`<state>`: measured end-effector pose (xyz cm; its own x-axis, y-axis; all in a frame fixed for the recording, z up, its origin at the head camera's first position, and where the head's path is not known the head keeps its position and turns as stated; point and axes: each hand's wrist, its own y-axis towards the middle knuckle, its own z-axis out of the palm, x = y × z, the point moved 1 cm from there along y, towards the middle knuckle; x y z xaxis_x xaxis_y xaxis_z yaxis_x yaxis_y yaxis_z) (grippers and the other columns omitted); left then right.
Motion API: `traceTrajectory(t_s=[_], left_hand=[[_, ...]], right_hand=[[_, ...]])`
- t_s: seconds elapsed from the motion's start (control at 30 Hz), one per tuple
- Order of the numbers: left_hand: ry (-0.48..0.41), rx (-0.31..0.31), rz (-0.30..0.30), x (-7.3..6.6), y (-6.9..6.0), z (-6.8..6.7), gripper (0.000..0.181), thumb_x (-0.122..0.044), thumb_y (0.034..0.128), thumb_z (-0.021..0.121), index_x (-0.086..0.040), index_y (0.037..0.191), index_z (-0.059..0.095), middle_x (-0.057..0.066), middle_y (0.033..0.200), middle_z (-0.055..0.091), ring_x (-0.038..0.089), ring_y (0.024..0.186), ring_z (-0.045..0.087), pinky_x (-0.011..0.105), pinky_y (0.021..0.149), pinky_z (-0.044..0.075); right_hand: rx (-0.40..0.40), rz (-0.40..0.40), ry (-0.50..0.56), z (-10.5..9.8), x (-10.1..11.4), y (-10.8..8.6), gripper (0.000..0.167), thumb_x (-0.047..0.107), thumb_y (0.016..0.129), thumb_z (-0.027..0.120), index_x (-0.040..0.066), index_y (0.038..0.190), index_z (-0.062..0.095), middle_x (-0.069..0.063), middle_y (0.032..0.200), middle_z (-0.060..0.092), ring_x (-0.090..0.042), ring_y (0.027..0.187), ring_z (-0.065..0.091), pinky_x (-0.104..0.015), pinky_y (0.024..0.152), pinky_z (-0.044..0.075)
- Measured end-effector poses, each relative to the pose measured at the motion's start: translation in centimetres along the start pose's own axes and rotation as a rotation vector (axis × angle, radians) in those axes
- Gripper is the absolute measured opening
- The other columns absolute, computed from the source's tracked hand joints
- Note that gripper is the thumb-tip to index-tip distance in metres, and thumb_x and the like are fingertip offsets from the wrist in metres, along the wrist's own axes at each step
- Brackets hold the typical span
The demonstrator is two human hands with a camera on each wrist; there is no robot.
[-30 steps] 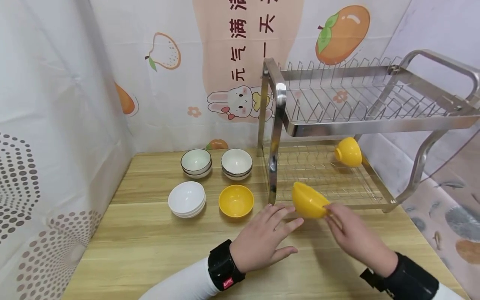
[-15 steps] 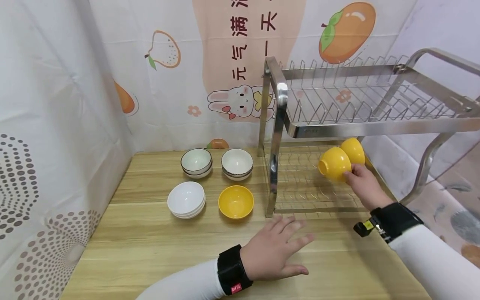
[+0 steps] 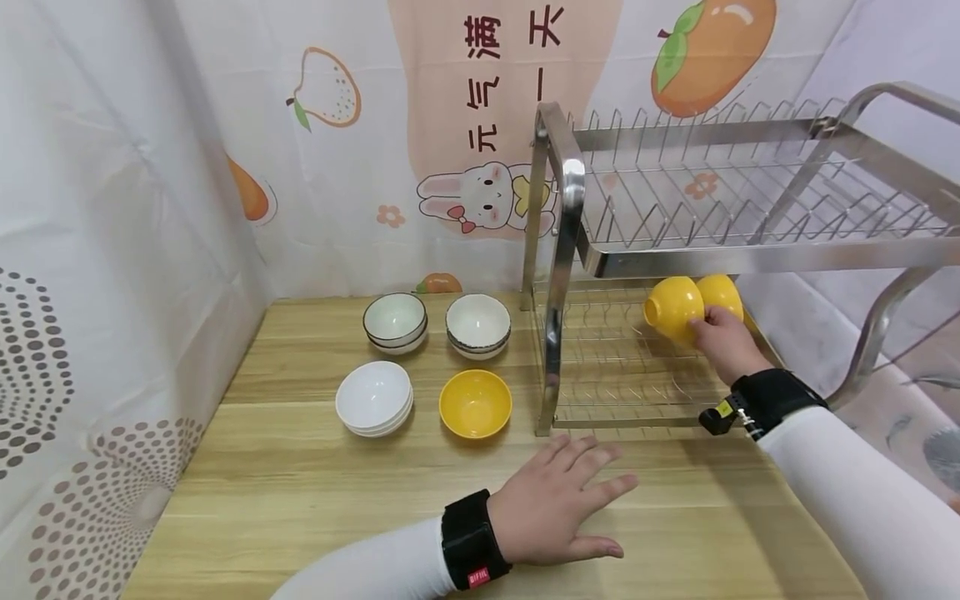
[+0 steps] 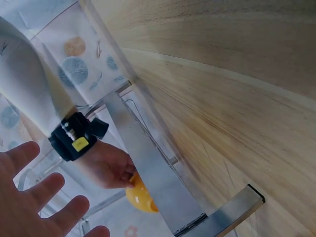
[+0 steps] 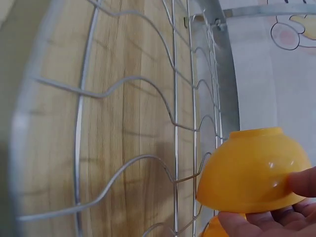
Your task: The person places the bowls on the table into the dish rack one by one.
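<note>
I see the right hand pinch the rim of a yellow bowl, probably light, stiff, slick, best held there; left hand spread, empty

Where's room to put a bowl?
Bare table lies left of the front white bowls and between them and the left sleeve. The lower shelf is free at left. Its right is crowded: the right hand holds a yellow bowl beside another.

Bright, even light fills the head view; soft shadow darkens the worktop in front of the gleaming dish rack.
</note>
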<state>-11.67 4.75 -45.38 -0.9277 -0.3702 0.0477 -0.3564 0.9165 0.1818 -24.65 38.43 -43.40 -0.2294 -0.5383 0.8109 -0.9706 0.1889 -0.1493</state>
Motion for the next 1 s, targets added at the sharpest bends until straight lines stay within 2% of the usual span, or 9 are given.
traceTrajectory(t_s=[0.13,0.23,0.43,0.6,0.8,1.0], left_hand=[[0.004,0.011,0.006,-0.1,0.2,0.0,0.074,-0.075,0.0932,0.034,-0.032,0.154,0.034,0.001,0.158,0.031,0.023,0.146,0.024,0.047,0.117,0.026],[-0.002,0.02,0.008,-0.1,0.3,0.1,0.074,-0.074,0.0936,0.034,-0.032,0.154,0.034,0.001,0.158,0.03,0.023,0.145,0.024,0.046,0.118,0.025],[-0.002,0.025,-0.003,0.1,0.1,0.2,0.074,-0.074,0.0937,0.033,-0.033,0.154,0.034,0.0,0.158,0.029,0.023,0.146,0.023,0.046,0.118,0.025],[-0.003,0.018,-0.016,0.2,-0.1,0.2,0.074,-0.075,0.0936,0.032,-0.032,0.154,0.035,0.0,0.157,0.03,0.024,0.146,0.023,0.046,0.118,0.025],[-0.009,-0.003,-0.043,0.6,-0.5,-0.2,0.074,-0.075,0.0937,0.032,-0.031,0.154,0.035,0.001,0.157,0.032,0.024,0.144,0.027,0.045,0.117,0.027],[-0.024,-0.042,-0.105,1.2,-1.4,-0.6,0.072,-0.074,0.0932,0.037,-0.031,0.151,0.039,0.0,0.157,0.032,0.025,0.143,0.029,0.045,0.117,0.026]], right_hand=[[-0.014,0.007,-0.029,0.2,0.1,0.5,0.053,0.027,0.108,0.035,-0.016,0.139,0.036,-0.032,0.137,0.042,-0.038,0.113,0.043,-0.039,0.088,0.041],[-0.008,0.016,-0.051,0.3,0.2,0.7,0.052,0.025,0.108,0.036,-0.018,0.137,0.037,-0.032,0.135,0.043,-0.039,0.11,0.042,-0.043,0.089,0.04],[0.007,0.028,-0.084,0.1,-0.4,1.2,0.051,0.027,0.108,0.037,-0.016,0.134,0.041,-0.03,0.13,0.044,-0.037,0.106,0.041,-0.041,0.086,0.04],[0.028,0.044,-0.075,0.0,-0.4,1.2,0.055,0.029,0.108,0.037,-0.016,0.139,0.037,-0.032,0.136,0.041,-0.04,0.111,0.04,-0.05,0.094,0.039],[0.099,0.047,-0.097,-0.4,-0.2,0.9,0.068,0.034,0.106,0.043,-0.017,0.147,0.022,-0.037,0.143,0.033,-0.046,0.121,0.037,-0.061,0.106,0.033],[0.094,0.006,-0.143,-0.4,0.2,-0.6,0.076,0.039,0.105,0.044,-0.016,0.149,0.016,-0.04,0.148,0.026,-0.051,0.129,0.034,-0.065,0.106,0.032]])
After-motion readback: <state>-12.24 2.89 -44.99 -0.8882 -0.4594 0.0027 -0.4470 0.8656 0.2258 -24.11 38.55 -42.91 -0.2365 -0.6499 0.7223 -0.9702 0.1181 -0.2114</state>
